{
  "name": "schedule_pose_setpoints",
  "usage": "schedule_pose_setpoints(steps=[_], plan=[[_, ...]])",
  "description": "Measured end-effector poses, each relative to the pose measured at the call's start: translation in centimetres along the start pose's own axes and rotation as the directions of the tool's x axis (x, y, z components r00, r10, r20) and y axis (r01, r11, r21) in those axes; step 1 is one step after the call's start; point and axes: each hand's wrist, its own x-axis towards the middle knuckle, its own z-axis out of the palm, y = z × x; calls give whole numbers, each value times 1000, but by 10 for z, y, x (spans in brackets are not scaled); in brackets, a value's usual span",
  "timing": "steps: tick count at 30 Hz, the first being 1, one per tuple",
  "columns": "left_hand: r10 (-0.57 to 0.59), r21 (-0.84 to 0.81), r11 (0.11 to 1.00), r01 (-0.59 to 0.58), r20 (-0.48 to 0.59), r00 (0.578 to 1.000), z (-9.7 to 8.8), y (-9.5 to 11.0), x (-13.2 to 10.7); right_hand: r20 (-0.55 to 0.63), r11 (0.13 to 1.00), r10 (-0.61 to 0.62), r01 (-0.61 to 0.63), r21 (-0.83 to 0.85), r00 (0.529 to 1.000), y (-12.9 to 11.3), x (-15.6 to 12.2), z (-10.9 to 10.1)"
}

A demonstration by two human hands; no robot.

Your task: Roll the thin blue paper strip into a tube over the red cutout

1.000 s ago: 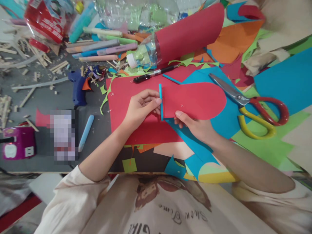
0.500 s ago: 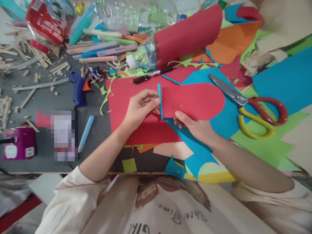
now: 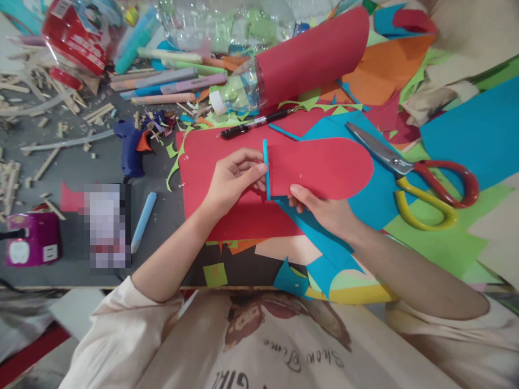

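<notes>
My left hand [image 3: 239, 175] pinches a narrow blue paper strip [image 3: 265, 151] between thumb and fingers. The strip stands across the straight left end of a red paper cutout [image 3: 324, 165] with a rounded right end. Gripping the cutout's lower edge, my right hand [image 3: 320, 208] has its thumb on top and its fingers underneath. Whether strip and cutout are stuck together I cannot tell. Below both hands lies a larger red paper sheet [image 3: 203, 189]. Open scissors [image 3: 399, 165] with red and yellow handles rest on blue paper right of the cutout.
A red-wrapped plastic bottle [image 3: 312, 56] lies behind my hands, with a black pen [image 3: 255, 124] in front of it. To the left are a blue glue gun [image 3: 132, 146], a light blue marker [image 3: 144, 221] and a purple box [image 3: 32, 237]. Wood bits and paper scraps are scattered around.
</notes>
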Motion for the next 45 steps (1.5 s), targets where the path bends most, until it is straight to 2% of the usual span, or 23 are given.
schedule_pose_setpoints(steps=[12,33,36,40,45], plan=[[-10,36,999,10,9,1000,0,4,0,-34,998,-13,10,-70,999,-2,0,0],[-10,57,998,10,1,1000,-2,1,1,-5,1000,1,-1,-18,1000,-3,0,2],[22,61,998,-21,-16,1000,-2,1,2,6,1000,-3,3,-15,1000,-1,0,2],[126,103,987,-121,-40,991,-2,-2,3,10,1000,-7,7,-16,1000,-1,0,1],[184,102,978,-181,-19,983,-4,-6,4,8,1000,-7,7,-16,1000,-1,0,1]])
